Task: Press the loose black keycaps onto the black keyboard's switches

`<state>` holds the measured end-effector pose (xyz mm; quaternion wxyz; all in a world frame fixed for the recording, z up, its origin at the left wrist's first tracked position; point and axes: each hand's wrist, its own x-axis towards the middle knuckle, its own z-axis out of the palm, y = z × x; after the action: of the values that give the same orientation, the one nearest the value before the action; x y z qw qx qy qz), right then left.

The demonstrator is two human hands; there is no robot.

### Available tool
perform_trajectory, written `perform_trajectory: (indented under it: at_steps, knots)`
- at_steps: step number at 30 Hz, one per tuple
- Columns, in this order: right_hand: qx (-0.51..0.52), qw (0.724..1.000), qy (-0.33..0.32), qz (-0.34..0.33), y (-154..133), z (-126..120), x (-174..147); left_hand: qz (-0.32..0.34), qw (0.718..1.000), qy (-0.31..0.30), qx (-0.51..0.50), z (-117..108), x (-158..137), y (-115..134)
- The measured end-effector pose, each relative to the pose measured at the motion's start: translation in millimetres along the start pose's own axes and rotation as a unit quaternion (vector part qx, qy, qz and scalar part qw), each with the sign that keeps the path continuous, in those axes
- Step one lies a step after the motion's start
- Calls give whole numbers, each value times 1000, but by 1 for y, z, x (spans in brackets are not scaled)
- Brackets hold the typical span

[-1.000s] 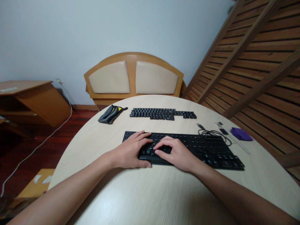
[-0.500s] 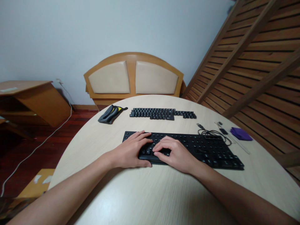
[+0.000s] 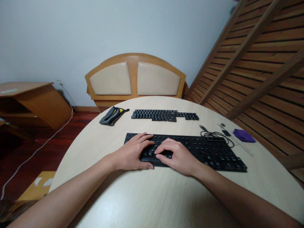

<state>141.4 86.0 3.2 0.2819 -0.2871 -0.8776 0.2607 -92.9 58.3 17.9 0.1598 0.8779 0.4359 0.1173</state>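
Observation:
A black keyboard (image 3: 209,152) lies on the round table, many of its keycaps off and the bare switch posts showing. My left hand (image 3: 131,153) rests flat across its left part, fingers spread, with the thumb along the front edge. Close beside it, my right hand (image 3: 178,155) is bent over the lower row, thumb and forefinger brought together in a pinch at the keys. Whatever sits between those fingertips is too small and hidden to make out. A few keycaps (image 3: 149,153) are seated on the board between both hands. Behind the keyboard, loose black keycaps (image 3: 154,114) lie in rows.
A grey and yellow pouch (image 3: 112,116) lies at the table's far left. A coiled USB cable (image 3: 213,134), a thin white stick (image 3: 244,147) and a folded purple cloth (image 3: 244,135) are at the right. A padded headboard (image 3: 135,76) stands behind the pale table (image 3: 185,202).

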Motion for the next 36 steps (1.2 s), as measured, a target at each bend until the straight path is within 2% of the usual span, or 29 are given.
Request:
perform_trajectory:
  at_steps: [8, 14, 18, 36]
  knots:
    - [8, 1000, -1, 9, -2, 0, 1, -7, 1000, -5, 2, -2, 0, 3]
    - [71, 994, 25, 81, -2, -2, 4, -7, 1000, 0, -1, -1, -1, 1]
    - [72, 992, 27, 95, -2, -2, 3, 0, 1000, 6, -2, 1, -1, -1]
    - [36, 999, 12, 38, -4, -4, 1, -1, 1000, 2, 9, 0, -1, 0]
